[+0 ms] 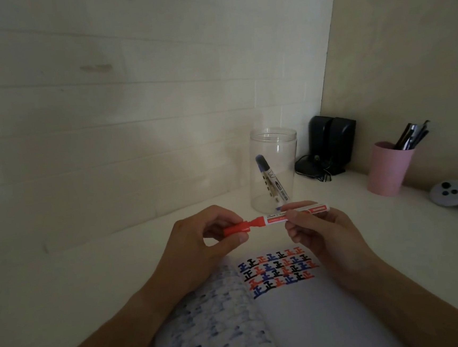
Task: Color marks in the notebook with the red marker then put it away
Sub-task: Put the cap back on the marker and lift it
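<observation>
I hold a red marker (277,217) level above the open notebook (303,305). My right hand (314,232) grips its white barrel. My left hand (203,239) pinches the red cap (237,229) at the marker's left end; the cap sits at the tip, and whether it is fully pushed on I cannot tell. The right page carries rows of red, blue and black marks (279,270). Behind the marker stands a clear plastic jar (273,169) with a blue marker (271,180) leaning inside.
A pink cup (388,170) with pens stands at the right. Black speakers (330,145) with cables fill the back corner. A grey controller (456,192) lies at the far right. White walls close off the desk (92,268) behind and to the right.
</observation>
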Demonstrator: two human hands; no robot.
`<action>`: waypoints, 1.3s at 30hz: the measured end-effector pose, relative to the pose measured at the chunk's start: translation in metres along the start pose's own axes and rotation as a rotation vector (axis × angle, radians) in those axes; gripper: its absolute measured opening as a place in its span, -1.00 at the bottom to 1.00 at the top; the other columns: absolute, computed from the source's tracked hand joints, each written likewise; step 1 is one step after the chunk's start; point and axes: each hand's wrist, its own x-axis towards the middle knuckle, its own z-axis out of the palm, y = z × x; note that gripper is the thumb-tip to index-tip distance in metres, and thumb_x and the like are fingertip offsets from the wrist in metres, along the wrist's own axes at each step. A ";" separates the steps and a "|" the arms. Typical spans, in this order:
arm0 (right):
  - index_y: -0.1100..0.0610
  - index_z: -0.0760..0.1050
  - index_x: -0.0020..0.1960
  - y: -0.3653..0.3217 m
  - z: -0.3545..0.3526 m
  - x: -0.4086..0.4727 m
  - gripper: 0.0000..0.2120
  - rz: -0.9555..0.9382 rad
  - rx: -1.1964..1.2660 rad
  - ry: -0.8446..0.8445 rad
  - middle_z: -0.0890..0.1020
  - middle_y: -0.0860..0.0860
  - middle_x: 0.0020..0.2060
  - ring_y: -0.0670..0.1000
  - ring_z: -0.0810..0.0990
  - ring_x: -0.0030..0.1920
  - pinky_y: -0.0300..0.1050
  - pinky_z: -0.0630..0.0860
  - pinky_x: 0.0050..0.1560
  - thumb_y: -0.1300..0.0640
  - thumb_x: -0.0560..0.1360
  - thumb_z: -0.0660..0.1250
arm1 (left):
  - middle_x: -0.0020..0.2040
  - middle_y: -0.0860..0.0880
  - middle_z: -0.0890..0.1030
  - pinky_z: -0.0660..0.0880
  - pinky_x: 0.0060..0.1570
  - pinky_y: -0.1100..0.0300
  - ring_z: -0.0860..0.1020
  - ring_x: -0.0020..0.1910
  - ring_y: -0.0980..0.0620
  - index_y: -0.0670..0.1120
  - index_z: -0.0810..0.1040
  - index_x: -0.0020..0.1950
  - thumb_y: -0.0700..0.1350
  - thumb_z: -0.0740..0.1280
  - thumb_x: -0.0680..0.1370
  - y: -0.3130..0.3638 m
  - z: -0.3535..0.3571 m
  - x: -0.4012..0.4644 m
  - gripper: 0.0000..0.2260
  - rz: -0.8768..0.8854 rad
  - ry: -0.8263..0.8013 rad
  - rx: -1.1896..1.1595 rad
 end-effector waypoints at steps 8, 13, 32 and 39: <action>0.25 0.70 0.01 -0.001 0.004 -0.003 -0.74 0.003 -0.060 -0.106 0.72 0.20 -0.23 0.06 0.68 -0.23 -0.17 0.62 -0.18 0.19 0.34 0.50 | -0.09 0.14 0.76 0.60 -0.05 0.37 0.72 -0.11 0.10 0.07 0.72 -0.02 -0.09 0.57 0.41 0.003 0.001 -0.001 -0.83 -0.003 -0.033 -0.079; 0.28 0.68 0.03 -0.007 0.003 -0.005 -0.74 -0.017 -0.200 -0.183 0.76 0.25 -0.13 0.16 0.75 -0.17 -0.12 0.66 -0.12 0.25 0.35 0.50 | -0.13 0.00 0.79 0.64 -0.06 0.27 0.74 -0.16 0.04 -0.09 0.75 -0.03 -0.18 0.57 0.39 0.008 0.000 0.001 -0.82 -0.061 -0.010 -0.288; 0.06 -0.03 -0.42 -0.022 0.010 -0.017 -0.41 0.296 0.209 -0.257 0.03 -0.04 -0.55 -0.03 -0.04 -0.52 -0.06 -0.12 -0.42 -0.30 0.48 0.17 | -0.05 0.26 0.63 0.56 -0.06 0.22 0.61 -0.04 0.19 0.18 0.59 0.28 0.21 0.25 0.60 0.003 0.011 -0.006 -0.69 0.192 -0.126 0.335; 0.03 0.00 -0.45 -0.025 0.008 -0.016 -0.47 0.362 0.225 -0.258 0.04 -0.05 -0.56 -0.04 -0.04 -0.54 -0.12 -0.12 -0.45 -0.26 0.48 0.12 | -0.05 0.27 0.62 0.54 -0.04 0.22 0.60 -0.04 0.21 0.17 0.59 0.28 0.17 0.23 0.61 0.003 0.011 -0.006 -0.70 0.192 -0.146 0.368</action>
